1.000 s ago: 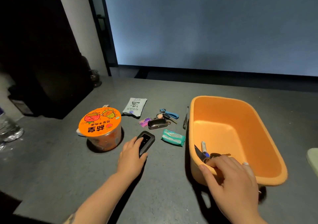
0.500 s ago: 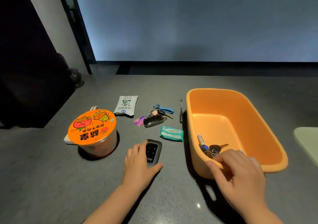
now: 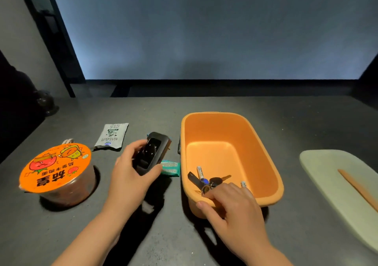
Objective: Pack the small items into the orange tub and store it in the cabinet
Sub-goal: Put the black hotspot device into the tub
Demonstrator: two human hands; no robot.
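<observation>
Orange tub (image 3: pixel 268 143) stands on the grey tabletop (image 3: pixel 204 106), to the right of your left hand (image 3: pixel 131 175) and well within its reach. Your left hand is clenched around a black remote (image 3: pixel 152 153), lifted clear of the tabletop, its long axis running away from you and tilted slightly right. The tub's near left wall lies just to the right of the remote, so the coming move looks like a short carry rightward over the rim. Your right hand (image 3: pixel 233 206) grips the tub's near rim, thumb outside, fingers curled over the edge; it appears to be steadying the tub.

Inside the tub, near your right hand, lie a bunch of keys (image 3: pixel 206 180) and two batteries (image 3: pixel 200 172). The tub is smooth, matte plastic, oblong with rounded corners and sloping walls.

Outside it, a teal tissue pack (image 3: pixel 170 168) lies partly under the remote. A soft foil sachet (image 3: pixel 112 135) lies flat further left. A noodle cup (image 3: pixel 58 173) with an orange printed lid stands at far left. A pale green tray (image 3: pixel 327 173) sits at far right.
</observation>
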